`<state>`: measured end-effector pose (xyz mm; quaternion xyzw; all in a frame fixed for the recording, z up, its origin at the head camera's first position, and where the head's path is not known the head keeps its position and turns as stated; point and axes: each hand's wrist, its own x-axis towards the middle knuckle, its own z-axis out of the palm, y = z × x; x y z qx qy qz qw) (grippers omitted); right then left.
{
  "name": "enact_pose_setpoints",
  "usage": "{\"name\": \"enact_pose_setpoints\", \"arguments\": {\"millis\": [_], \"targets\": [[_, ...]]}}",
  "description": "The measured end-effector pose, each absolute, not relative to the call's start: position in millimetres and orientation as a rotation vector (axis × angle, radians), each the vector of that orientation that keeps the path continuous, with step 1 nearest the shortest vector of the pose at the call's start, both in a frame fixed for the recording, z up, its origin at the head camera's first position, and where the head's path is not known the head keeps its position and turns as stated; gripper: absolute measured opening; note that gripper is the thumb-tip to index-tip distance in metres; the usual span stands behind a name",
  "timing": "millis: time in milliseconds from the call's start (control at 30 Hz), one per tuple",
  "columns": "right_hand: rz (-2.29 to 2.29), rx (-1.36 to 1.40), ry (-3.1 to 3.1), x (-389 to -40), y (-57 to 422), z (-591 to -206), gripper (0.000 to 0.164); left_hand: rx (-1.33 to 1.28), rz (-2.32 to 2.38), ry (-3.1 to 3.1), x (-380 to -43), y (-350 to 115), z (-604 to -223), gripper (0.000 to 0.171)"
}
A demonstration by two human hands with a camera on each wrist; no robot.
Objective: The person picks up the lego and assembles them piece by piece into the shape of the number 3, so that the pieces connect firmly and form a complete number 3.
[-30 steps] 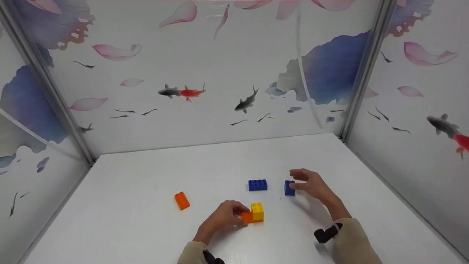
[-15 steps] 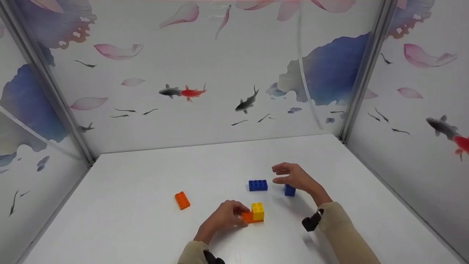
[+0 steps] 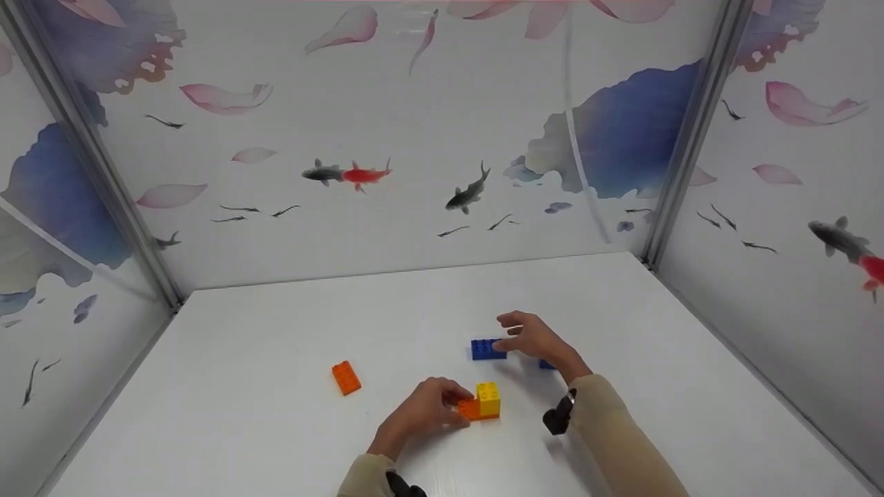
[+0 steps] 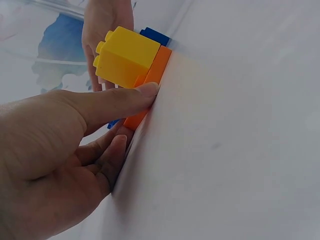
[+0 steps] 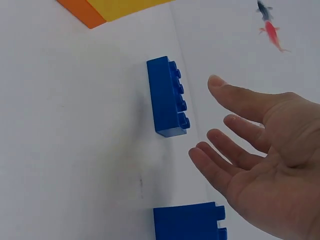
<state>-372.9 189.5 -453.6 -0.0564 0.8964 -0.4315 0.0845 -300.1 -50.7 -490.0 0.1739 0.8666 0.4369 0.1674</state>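
My left hand (image 3: 429, 406) pinches a flat orange brick (image 4: 159, 64) between thumb and fingers, low at the white table. A yellow brick (image 3: 488, 398) stands on that orange brick's right end. My right hand (image 3: 537, 338) hovers with relaxed, spread fingers, holding nothing. In the head view its thumb overlaps the long blue brick (image 3: 481, 349); the right wrist view shows a gap between the fingers and this brick (image 5: 164, 95). Another blue brick (image 5: 187, 222) lies under the right wrist, mostly hidden by it in the head view.
A loose orange brick (image 3: 346, 377) lies on the white table (image 3: 242, 386), left of the left hand. White panels printed with fish and petals (image 3: 387, 228) enclose the table at the back and both sides, joined by metal posts (image 3: 690, 138).
My right hand has moved left, from beside the right blue brick to over the long blue brick. The left hand and its bricks have stayed in place.
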Motion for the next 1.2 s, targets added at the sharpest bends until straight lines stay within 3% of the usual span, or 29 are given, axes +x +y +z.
{"name": "enact_pose_setpoints", "arguments": {"millis": [233, 600, 1200], "targets": [[-1.219, -0.052, 2.674, -371, 179, -462, 0.061, 0.488, 1.23, 2.46, -299, -50, -490, 0.029], [-1.08, -0.037, 2.722, -368, 174, -462, 0.052, 0.473, 1.246, 2.453, -297, -48, -490, 0.029], [-1.166, -0.269, 2.833, -360, 175, -454, 0.046, 0.495, 1.249, 2.47, -299, -50, -489, 0.03]]}}
